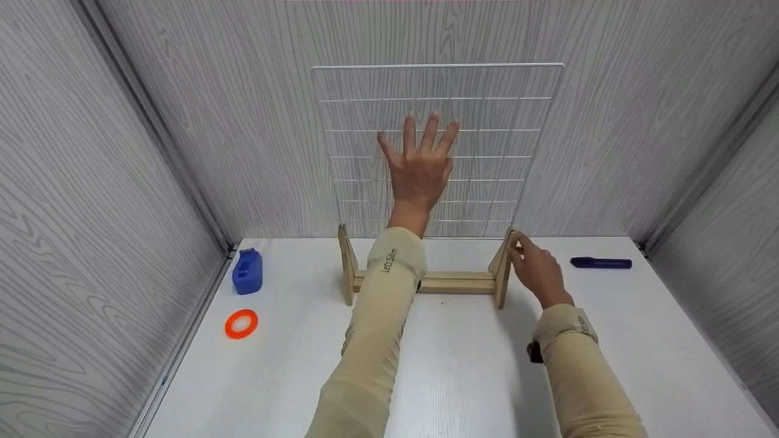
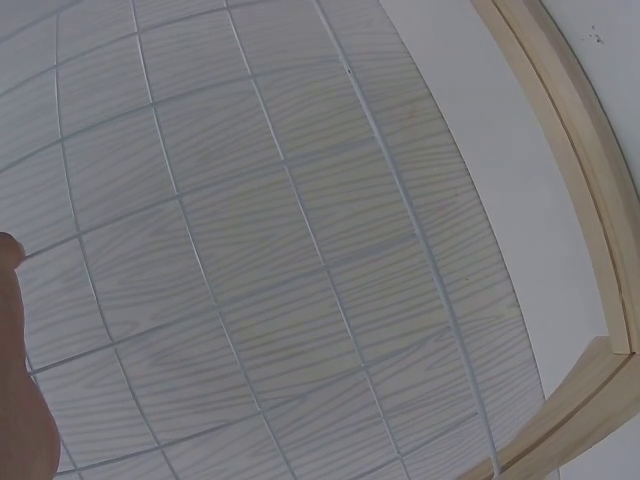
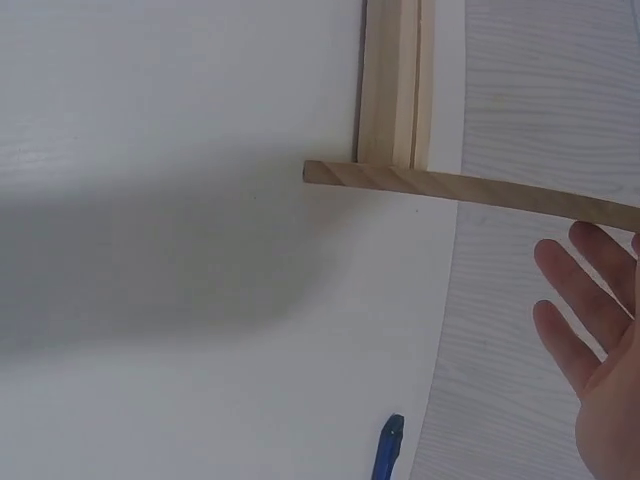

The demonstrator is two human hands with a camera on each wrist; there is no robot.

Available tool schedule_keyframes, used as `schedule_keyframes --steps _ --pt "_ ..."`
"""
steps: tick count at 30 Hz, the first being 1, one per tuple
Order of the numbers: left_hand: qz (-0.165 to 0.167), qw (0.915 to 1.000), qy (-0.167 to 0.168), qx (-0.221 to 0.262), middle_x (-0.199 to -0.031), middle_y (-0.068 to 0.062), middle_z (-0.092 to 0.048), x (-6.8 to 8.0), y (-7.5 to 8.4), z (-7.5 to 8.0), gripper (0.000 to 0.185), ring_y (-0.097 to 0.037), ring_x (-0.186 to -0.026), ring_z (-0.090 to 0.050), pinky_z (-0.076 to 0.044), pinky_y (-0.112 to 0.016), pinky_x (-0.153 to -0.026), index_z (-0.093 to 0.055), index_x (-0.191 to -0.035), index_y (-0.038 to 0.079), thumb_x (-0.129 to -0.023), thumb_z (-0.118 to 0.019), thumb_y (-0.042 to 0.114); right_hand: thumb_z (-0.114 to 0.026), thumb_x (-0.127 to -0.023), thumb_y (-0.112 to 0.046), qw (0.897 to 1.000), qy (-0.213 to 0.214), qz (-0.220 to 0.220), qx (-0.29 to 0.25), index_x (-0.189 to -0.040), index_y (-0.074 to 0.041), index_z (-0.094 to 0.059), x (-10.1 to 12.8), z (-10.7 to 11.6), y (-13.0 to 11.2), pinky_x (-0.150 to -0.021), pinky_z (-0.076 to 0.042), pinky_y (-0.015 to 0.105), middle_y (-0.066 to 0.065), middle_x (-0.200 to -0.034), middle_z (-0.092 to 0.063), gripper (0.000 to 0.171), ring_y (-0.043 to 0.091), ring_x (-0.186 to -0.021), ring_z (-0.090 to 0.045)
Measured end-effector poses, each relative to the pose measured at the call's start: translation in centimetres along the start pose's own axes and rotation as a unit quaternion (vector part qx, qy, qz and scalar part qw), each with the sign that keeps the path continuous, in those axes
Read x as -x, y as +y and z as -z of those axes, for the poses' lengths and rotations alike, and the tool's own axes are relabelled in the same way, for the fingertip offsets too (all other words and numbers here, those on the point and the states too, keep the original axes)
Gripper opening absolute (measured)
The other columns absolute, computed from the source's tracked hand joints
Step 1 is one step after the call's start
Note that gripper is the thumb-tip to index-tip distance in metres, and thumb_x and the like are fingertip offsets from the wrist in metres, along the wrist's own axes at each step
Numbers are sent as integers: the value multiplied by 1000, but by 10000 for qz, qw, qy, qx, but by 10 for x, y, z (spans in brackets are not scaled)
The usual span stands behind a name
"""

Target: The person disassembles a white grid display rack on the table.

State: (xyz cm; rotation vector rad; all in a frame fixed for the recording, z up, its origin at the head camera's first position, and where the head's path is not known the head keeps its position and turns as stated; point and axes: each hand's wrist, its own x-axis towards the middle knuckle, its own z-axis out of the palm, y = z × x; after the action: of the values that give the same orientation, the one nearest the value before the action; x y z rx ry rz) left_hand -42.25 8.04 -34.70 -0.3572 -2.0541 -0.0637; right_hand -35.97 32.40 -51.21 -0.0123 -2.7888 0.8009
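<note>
A white wire grid panel (image 1: 487,121) stands upright in a wooden stand (image 1: 456,283) at the back of the white table (image 1: 462,365). My left hand (image 1: 420,155) lies flat against the grid with its fingers spread; the left wrist view shows the grid wires (image 2: 303,215) close up, the stand (image 2: 590,160) and the hand's edge (image 2: 20,400). My right hand (image 1: 528,255) touches the stand's right end piece (image 1: 504,274). In the right wrist view its fingers (image 3: 575,300) are straight beside that end piece (image 3: 450,187).
A blue tape dispenser (image 1: 247,271) and an orange tape roll (image 1: 241,323) lie at the table's left. A dark blue marker (image 1: 600,263) lies at the right, its tip in the right wrist view (image 3: 388,450). Grey wood-grain walls (image 1: 122,182) close in the sides and back.
</note>
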Motion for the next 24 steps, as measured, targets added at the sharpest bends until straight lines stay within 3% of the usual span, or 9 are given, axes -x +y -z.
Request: schedule_keyframes --steps 3,6,9,15,24 --pt "-26 10000 -39 -39 -154 3 -53 1 0 -1 55 -32 -144 -47 -34 -79 -105 -54 -145 40 -92 -71 41 -50 -107 -30 9974 -338 40 -637 -162 -7 -17 -1 -5 2 -102 -49 60 27 -153 -46 69 47 -127 -58" --pt "-34 9999 -107 -66 -155 4 -52 1 -1 -1 56 -32 -145 -46 -34 -78 -105 -52 -147 40 -93 -70 42 -51 -106 -30 9905 -498 68 -1276 -164 -9 -2 -4 -8 1 -109 -44 61 30 -162 -28 79 51 -137 -47" --pt "-31 9999 -122 -73 -155 4 -51 0 -4 -1 55 -32 -145 -46 -33 -79 -105 -52 -147 40 -94 -69 41 -52 -106 -27 9867 -465 71 -1558 -164 -9 -6 -8 -10 -1 -110 -44 60 30 -162 -27 77 53 -139 -44" --pt "92 9998 -159 -65 -153 4 -53 -1 -8 0 55 -32 -145 -47 -32 -79 -106 -52 -146 41 -94 -69 40 -50 -106 -24 9875 -315 284 -1521 -161 -4 -24 -11 -7 3 -109 -48 54 29 -155 -42 64 47 -135 -52" --pt "-1 9999 -158 -13 -154 4 -53 0 -2 1 53 -32 -144 -47 -33 -78 -106 -54 -145 40 -94 -68 39 -50 -105 -13 9865 -621 227 -1499 -160 -4 -25 -8 -6 12 -113 -44 54 29 -157 -39 61 46 -142 -44"
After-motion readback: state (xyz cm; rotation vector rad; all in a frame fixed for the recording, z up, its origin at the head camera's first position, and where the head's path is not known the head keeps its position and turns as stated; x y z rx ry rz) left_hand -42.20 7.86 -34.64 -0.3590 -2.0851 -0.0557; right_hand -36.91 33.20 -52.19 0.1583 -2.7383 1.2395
